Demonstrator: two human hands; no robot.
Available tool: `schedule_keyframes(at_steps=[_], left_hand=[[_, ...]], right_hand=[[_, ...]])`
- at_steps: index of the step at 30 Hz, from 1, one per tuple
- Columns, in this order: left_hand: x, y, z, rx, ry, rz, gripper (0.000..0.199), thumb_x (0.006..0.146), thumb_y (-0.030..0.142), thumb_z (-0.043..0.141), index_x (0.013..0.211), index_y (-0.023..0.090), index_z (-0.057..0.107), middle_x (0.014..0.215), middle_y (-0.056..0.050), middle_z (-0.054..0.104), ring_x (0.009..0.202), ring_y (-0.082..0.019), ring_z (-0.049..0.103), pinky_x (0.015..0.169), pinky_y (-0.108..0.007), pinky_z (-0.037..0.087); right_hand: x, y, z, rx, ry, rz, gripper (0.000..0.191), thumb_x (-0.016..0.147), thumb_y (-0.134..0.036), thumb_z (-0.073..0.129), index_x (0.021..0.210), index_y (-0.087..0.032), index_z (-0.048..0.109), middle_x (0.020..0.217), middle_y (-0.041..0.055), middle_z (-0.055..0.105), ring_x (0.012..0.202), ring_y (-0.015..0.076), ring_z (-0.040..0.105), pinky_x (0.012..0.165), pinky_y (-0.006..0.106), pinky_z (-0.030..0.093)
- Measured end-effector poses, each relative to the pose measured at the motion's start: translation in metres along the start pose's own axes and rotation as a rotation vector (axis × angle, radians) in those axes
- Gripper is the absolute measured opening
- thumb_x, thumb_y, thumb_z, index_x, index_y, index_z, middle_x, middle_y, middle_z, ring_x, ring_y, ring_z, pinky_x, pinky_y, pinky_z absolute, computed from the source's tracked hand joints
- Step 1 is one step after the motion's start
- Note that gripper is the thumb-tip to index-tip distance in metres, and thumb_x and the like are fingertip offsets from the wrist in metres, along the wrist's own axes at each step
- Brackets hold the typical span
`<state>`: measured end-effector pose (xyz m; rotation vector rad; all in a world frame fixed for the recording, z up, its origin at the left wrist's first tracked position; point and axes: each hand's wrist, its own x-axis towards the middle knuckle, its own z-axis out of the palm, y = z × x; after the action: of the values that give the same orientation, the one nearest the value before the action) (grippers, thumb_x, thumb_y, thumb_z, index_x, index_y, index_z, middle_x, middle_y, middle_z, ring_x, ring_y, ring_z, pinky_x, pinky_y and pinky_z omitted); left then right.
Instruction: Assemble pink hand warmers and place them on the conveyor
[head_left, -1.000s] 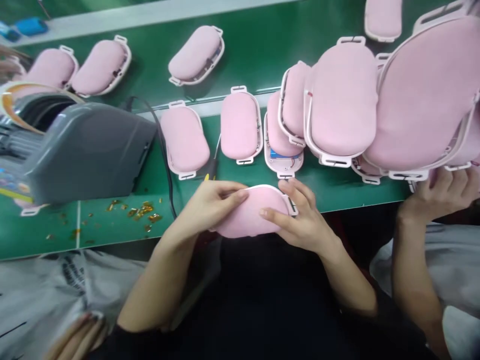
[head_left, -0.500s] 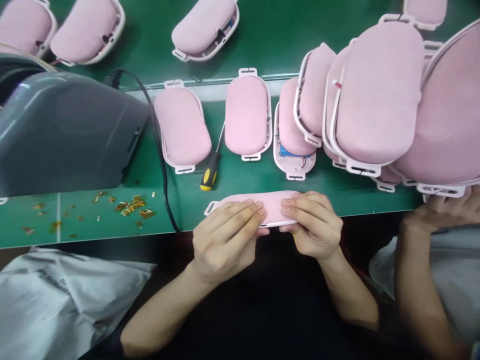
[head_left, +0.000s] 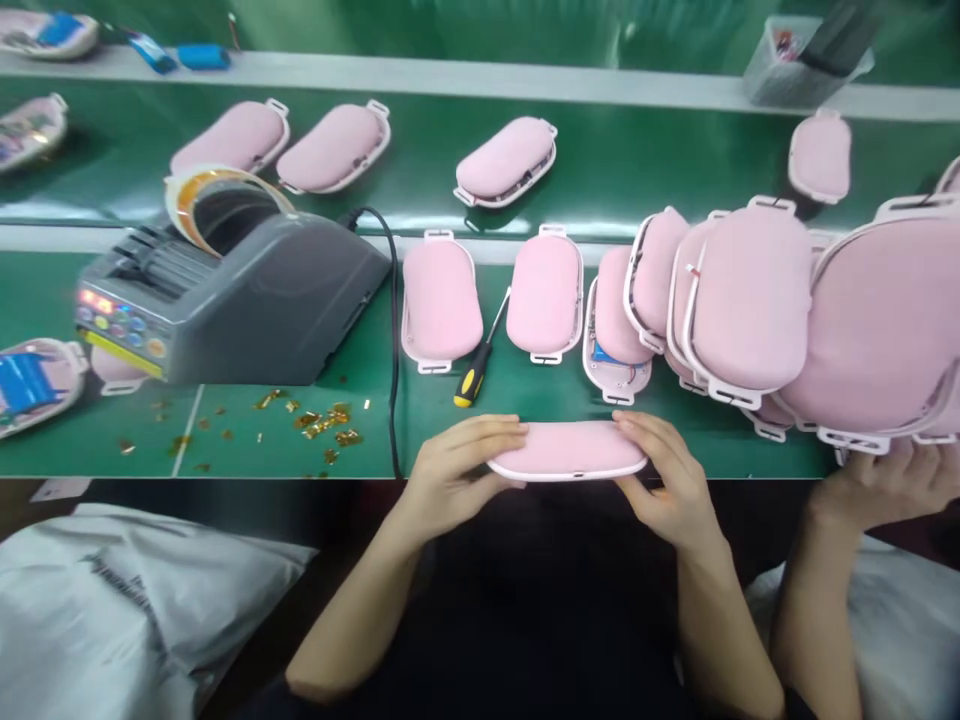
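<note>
At the bench's front edge I hold a pink padded device point(head_left: 566, 447) between both hands, its white rim and a small dark slot facing me. My left hand point(head_left: 461, 472) grips its left end, fingers over the top and thumb below. Around the right end my right hand point(head_left: 666, 475) closes in the same way. Just beyond lies a yellow-and-black screwdriver point(head_left: 474, 375), between one pink device point(head_left: 442, 300) with white strap loops and another pink device point(head_left: 544, 295).
A grey tape dispenser point(head_left: 277, 300) with a black cable point(head_left: 394, 400) stands at left, amber tape scraps point(head_left: 326, 422) before it. Stacked pink devices point(head_left: 750, 300) fill the right. A co-worker's hand point(head_left: 892, 485) is at far right; a clear bin point(head_left: 780, 75) stands at the back.
My view has lifted, showing more of the back of the bench. Both hands have shifted from the device's front face out to its ends, still holding it.
</note>
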<state>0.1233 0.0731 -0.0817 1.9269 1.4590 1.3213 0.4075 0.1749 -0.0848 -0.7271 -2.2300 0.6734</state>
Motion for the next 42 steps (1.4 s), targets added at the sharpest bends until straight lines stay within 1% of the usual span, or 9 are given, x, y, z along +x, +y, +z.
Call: schedule_keyframes(at_steps=[7,10,13,17,23,29,32,37,42], left_hand=[[-0.004,-0.010,0.002,-0.255,0.100,0.080,0.040,0.089,0.048,0.083,0.123,0.027,0.077,0.111,-0.009,0.083,0.112,-0.027,0.079,0.097,-0.040,0.067],[-0.006,-0.016,0.017,-0.253,0.492,0.013,0.068,0.098,0.054,0.072,0.157,0.029,0.050,0.154,-0.015,0.062,0.138,-0.028,0.066,0.106,-0.041,0.064],[-0.003,-0.020,0.026,-0.047,0.555,-0.090,0.055,0.104,0.034,0.067,0.155,0.026,0.050,0.144,-0.011,0.069,0.134,-0.022,0.068,0.110,-0.035,0.061],[0.004,-0.018,0.022,0.211,0.319,-0.015,0.036,0.104,0.026,0.060,0.140,0.022,0.062,0.126,-0.009,0.078,0.122,-0.023,0.074,0.105,-0.036,0.064],[0.010,-0.016,0.017,0.264,0.277,0.122,0.030,0.102,0.021,0.051,0.128,0.018,0.066,0.109,-0.007,0.081,0.104,-0.023,0.078,0.089,-0.034,0.068],[0.016,-0.027,0.032,0.280,0.409,0.138,0.027,0.103,0.024,0.045,0.117,0.019,0.068,0.088,-0.002,0.080,0.075,-0.019,0.075,0.063,-0.030,0.063],[0.016,-0.028,0.036,0.256,0.374,0.138,0.027,0.099,0.023,0.052,0.119,0.019,0.068,0.088,-0.004,0.079,0.074,-0.020,0.074,0.063,-0.032,0.062],[0.012,-0.016,0.024,0.122,0.195,0.014,0.036,0.093,0.022,0.059,0.127,0.019,0.068,0.098,-0.010,0.081,0.081,-0.027,0.076,0.069,-0.041,0.066],[-0.007,-0.004,0.016,-0.239,0.274,-0.095,0.026,0.104,0.025,0.060,0.127,0.026,0.071,0.103,-0.008,0.082,0.094,-0.023,0.079,0.091,-0.037,0.065]], right_hand=[[0.030,-0.037,-0.018,-0.075,-0.132,-0.181,0.033,0.100,-0.015,0.068,0.131,-0.023,0.069,0.122,0.0088,0.080,0.113,0.0238,0.078,0.097,0.040,0.068],[0.071,-0.065,-0.038,-0.256,-0.024,-0.299,0.031,0.099,-0.014,0.067,0.130,-0.019,0.068,0.118,0.0095,0.081,0.109,0.0230,0.079,0.094,0.035,0.066],[0.150,-0.081,-0.052,-0.619,0.062,-0.278,0.033,0.101,-0.030,0.071,0.132,-0.019,0.068,0.104,0.0094,0.082,0.088,0.0222,0.080,0.078,0.031,0.064],[0.294,-0.062,-0.045,-1.162,-0.411,0.249,0.042,0.108,-0.050,0.057,0.129,-0.016,0.069,0.105,0.0176,0.078,0.097,0.0302,0.078,0.082,0.038,0.060],[0.413,0.013,0.003,-1.236,-0.718,0.301,0.039,0.103,-0.041,0.071,0.132,-0.016,0.066,0.131,0.0103,0.068,0.113,0.0240,0.070,0.098,0.046,0.063],[0.438,0.038,0.077,-1.083,-0.900,-0.092,0.060,0.101,-0.039,0.072,0.155,-0.023,0.051,0.169,0.0129,0.040,0.153,0.0368,0.043,0.126,0.064,0.037],[0.440,0.037,0.098,-0.979,-0.989,-0.212,0.059,0.099,-0.033,0.073,0.153,-0.021,0.053,0.163,0.0130,0.048,0.148,0.0336,0.049,0.124,0.059,0.040],[0.435,0.020,0.076,-0.894,-0.905,-0.204,0.094,0.070,-0.012,0.087,0.155,-0.006,0.047,0.147,0.0241,0.059,0.134,0.0348,0.059,0.115,0.044,0.046],[0.360,-0.051,0.033,-0.609,-0.615,-0.301,0.117,0.069,-0.040,0.093,0.164,-0.015,0.030,0.152,0.0185,0.053,0.142,0.0394,0.050,0.123,0.052,0.040]])
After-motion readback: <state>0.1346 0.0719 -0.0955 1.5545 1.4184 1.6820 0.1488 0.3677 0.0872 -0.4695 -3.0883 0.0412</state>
